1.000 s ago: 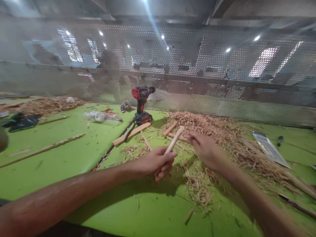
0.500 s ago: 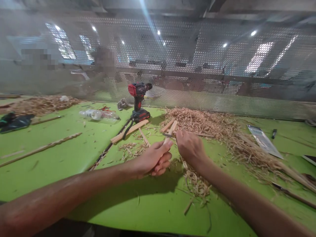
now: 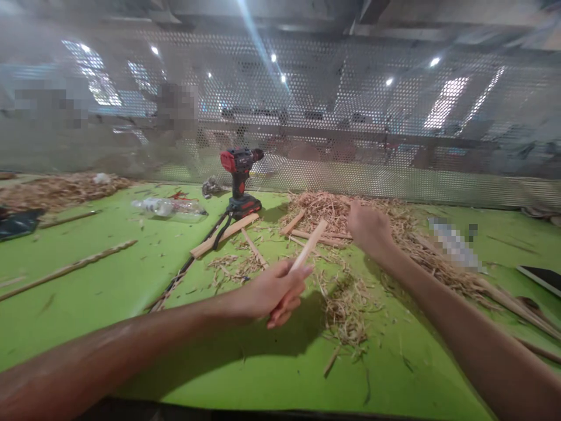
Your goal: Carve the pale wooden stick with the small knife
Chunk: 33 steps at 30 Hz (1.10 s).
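Observation:
My left hand [image 3: 278,292] is closed around the lower end of a pale wooden stick [image 3: 309,245], whose free end points up and away from me. Farther right and forward, my right hand [image 3: 370,228] is curled into a fist over the edge of the shavings pile [image 3: 319,207]. It held a knife whose blade lay across the stick in the earlier frame; the blade is hard to make out now. Loose curled shavings [image 3: 348,310] lie on the green table [image 3: 245,368] between my forearms.
A red and black cordless drill [image 3: 240,181] stands upright near the perforated screen [image 3: 307,134]. Beside it lie a flat wood strip [image 3: 225,235] and a clear plastic bottle [image 3: 170,207]. A long thin stick [image 3: 70,269] rests at left, and a dark flat device [image 3: 541,278] at right.
My right hand has moved right and forward, away from the stick. The stick in my left hand now tilts more to the right, and the view has shifted slightly.

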Motion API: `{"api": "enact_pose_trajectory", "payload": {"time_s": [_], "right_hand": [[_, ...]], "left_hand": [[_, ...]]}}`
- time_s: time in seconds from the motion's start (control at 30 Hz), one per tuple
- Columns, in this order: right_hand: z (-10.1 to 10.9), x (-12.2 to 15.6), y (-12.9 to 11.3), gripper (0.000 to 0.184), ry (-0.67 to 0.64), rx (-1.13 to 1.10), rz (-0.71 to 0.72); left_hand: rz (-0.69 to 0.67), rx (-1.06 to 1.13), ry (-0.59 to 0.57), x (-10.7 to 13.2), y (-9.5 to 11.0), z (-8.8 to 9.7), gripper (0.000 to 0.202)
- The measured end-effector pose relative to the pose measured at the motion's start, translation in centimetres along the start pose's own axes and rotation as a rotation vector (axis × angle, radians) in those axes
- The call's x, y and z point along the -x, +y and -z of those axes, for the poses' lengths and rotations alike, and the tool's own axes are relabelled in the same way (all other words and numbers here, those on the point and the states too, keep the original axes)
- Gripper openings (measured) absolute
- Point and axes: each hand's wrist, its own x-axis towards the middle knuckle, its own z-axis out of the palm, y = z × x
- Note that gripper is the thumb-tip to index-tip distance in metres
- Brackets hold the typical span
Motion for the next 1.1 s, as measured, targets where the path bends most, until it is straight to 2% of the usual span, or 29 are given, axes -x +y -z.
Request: {"api": "enact_pose_trajectory", "payload": {"time_s": [0.07, 0.13, 0.27, 0.33, 0.53, 0.8, 0.97, 1.03, 1.1], "right_hand": [[0.7, 1.1, -0.4, 0.031, 0.035, -0.037, 0.017], [1.1, 3.0, -1.9, 0.037, 0.013, -0.11, 0.101], [0.6, 6.2, -5.3, 0.042, -0.02, -0.132, 0.339], [0.2, 6.7, -6.0, 0.039, 0.015, -0.088, 0.373], [-0.2, 5.8, -5.8, 0.038, 0.0, 0.005, 0.357], [-0.8, 5.4, -5.5, 0.038, 0.023, 0.054, 0.334], [-1.2, 5.0, -5.5, 0.041, -0.02, 0.029, 0.331], [-1.5, 4.3, -4.6, 0.039, -0.07, 0.013, 0.258], [-1.8, 3.3, -3.0, 0.036, -0.127, 0.016, 0.127]], "left_hand": [[-0.022, -0.015, 0.085, -0.3, 0.0, 0.3, 0.035], [-0.044, -0.014, 0.115, -0.6, 0.0, 0.5, 0.036], [-0.081, 0.002, 0.145, -0.8, 0.2, 0.5, 0.035], [-0.072, -0.05, 0.196, -0.7, 0.2, 0.4, 0.034], [-0.021, -0.301, 0.345, -0.8, 0.0, 0.6, 0.036], [0.036, -0.477, 0.366, -1.3, -0.4, 1.2, 0.037], [0.065, -0.525, 0.37, -1.2, -0.2, 1.2, 0.036], [0.095, -0.542, 0.357, -0.9, -0.2, 0.8, 0.036], [0.122, -0.568, 0.32, -0.6, -0.2, 0.3, 0.038]]}}
